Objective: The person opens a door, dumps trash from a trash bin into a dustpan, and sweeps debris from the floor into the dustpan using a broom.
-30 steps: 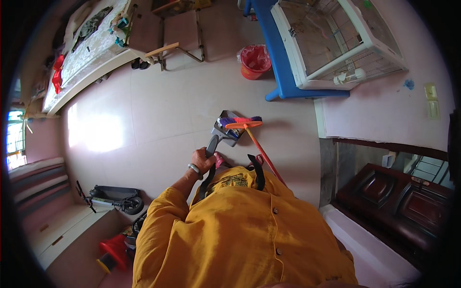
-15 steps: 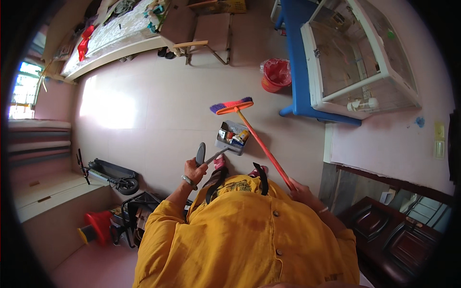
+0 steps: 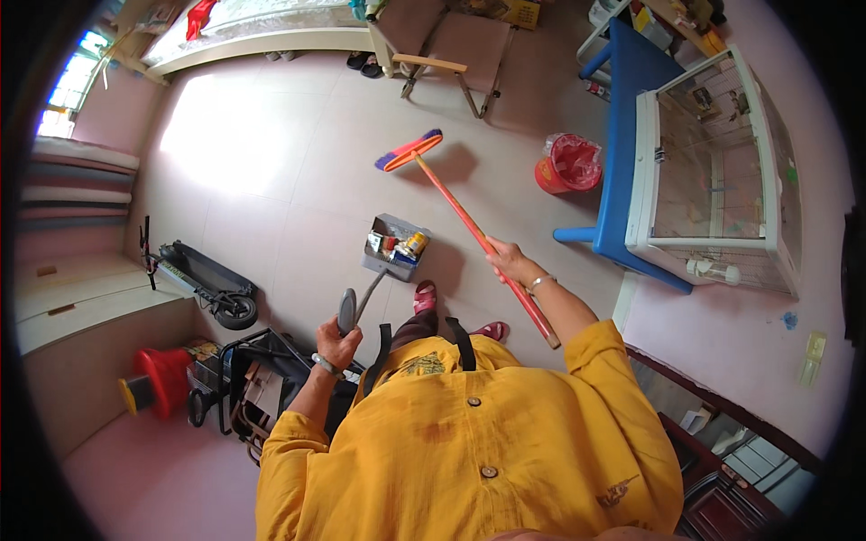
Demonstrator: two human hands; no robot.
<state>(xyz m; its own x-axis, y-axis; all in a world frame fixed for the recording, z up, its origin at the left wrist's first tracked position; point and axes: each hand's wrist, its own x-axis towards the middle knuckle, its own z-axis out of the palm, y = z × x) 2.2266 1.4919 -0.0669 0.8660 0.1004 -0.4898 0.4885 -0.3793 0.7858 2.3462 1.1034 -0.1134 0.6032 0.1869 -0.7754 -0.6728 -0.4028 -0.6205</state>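
My left hand (image 3: 338, 344) is closed round the grey handle of a long-handled dustpan, whose rounded grey end sticks up above the fist. The grey dustpan (image 3: 377, 262) is in front of my feet and holds several small packages and a yellow container (image 3: 416, 242). Further right, my right hand (image 3: 511, 263) grips the red stick of a broom (image 3: 460, 212) partway along, with the stick's end reaching back past my wrist. The broom's orange head with purple and red bristles (image 3: 410, 151) is beyond the dustpan, to the upper left of my right hand.
A red bin (image 3: 568, 164) with a plastic liner stands by a blue table (image 3: 622, 171) bearing a white-framed cage (image 3: 704, 171). Ahead is a folding chair (image 3: 465, 59). On the left are a folded scooter (image 3: 209, 287), a red stool-like object (image 3: 161, 383) and a black-framed cart (image 3: 262, 388).
The whole view has shifted. My right hand has moved forward, away from my waist, and now holds the broom stick further up. The dustpan still holds its packages, and my left hand keeps its grip.
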